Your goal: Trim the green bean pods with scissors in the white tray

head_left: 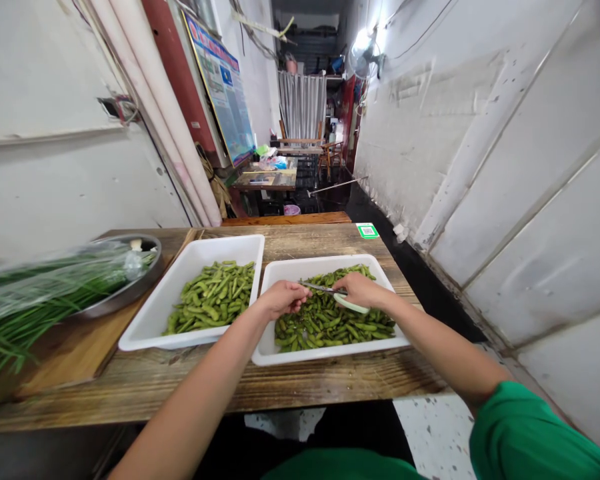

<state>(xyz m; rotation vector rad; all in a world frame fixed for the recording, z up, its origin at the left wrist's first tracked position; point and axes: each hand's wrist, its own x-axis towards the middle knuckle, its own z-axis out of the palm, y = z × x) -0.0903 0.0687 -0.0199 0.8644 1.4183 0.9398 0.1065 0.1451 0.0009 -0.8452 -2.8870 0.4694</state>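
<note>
Two white rectangular trays of green pods sit side by side on a wooden table (325,383). Both of my hands hover over the right tray (280,357). My right hand (361,289) grips a pair of scissors (325,289) with pale green handles, blades pointing left. My left hand (283,297) is closed around something small right at the blade tips, most likely a green pod; the item itself is hidden by my fingers. The left tray (147,327) holds a heap of lighter green pods (214,297). Darker pods (330,323) fill the right tray.
A round metal pan (130,290) with bagged long green stalks (40,293) sits at the left on a wooden board (65,360). A white wall runs close along the right. Beyond the table a narrow passage holds another table and chairs.
</note>
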